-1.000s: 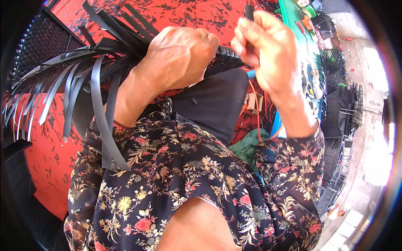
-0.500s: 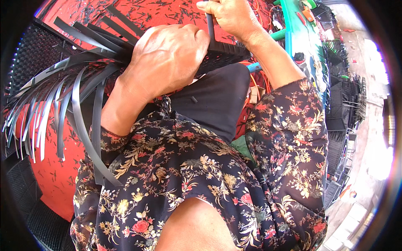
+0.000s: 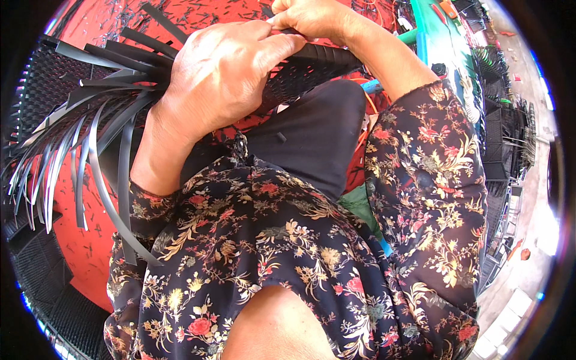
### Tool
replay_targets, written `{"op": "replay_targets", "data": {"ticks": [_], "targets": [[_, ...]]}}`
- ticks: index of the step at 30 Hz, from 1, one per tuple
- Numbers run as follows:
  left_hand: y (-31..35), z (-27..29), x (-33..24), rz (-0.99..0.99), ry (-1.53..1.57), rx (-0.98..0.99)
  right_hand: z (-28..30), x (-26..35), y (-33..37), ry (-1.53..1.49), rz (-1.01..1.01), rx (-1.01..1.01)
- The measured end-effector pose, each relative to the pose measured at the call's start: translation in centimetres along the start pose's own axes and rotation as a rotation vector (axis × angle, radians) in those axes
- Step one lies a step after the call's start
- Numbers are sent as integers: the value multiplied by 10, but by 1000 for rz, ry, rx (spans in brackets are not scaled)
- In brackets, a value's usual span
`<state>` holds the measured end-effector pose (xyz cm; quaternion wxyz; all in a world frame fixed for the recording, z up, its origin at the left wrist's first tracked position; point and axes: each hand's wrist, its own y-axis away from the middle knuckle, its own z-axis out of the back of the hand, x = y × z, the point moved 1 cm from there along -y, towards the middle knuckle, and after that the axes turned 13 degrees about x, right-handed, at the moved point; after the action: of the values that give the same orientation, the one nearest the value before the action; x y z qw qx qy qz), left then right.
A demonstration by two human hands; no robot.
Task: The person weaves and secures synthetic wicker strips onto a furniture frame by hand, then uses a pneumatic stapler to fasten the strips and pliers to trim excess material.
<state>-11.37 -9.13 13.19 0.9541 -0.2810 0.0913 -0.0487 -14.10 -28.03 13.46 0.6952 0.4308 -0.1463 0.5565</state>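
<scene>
My left hand is closed, back upward, over the edge of a black woven piece. A bundle of flat black plastic strips fans out from behind this hand to the left, its long ends curling down past my forearm. My right hand is closed too, its fingertips meeting the left thumb and forefinger at the top of the woven piece. A dark strip shows in part between the two hands; my fingers hide most of it. The woven piece leans by my dark-trousered knee.
Red floor covering strewn with black offcuts lies around me. Black woven panels stand at the left. A green frame, a blue tube and orange cords are at the right. Stacked dark woven furniture stands farther right.
The right hand has come down and left to meet the left hand, and the upright strip between them is now mostly hidden. My left hand and the strip bundle have shifted slightly left.
</scene>
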Motion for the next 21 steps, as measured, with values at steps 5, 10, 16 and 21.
{"op": "replay_targets", "data": {"ticks": [5,10,16,21], "targets": [[5,-4,0,28,7,54,13,-3,24,-164,115,-48],[9,-5,4,-14,13,-7,13,1,46,182,384,100],[8,-1,1,-18,3,24,10,7,43,414,580,153],[9,3,-3,-7,78,47,0,13,42,-67,286,149]]}}
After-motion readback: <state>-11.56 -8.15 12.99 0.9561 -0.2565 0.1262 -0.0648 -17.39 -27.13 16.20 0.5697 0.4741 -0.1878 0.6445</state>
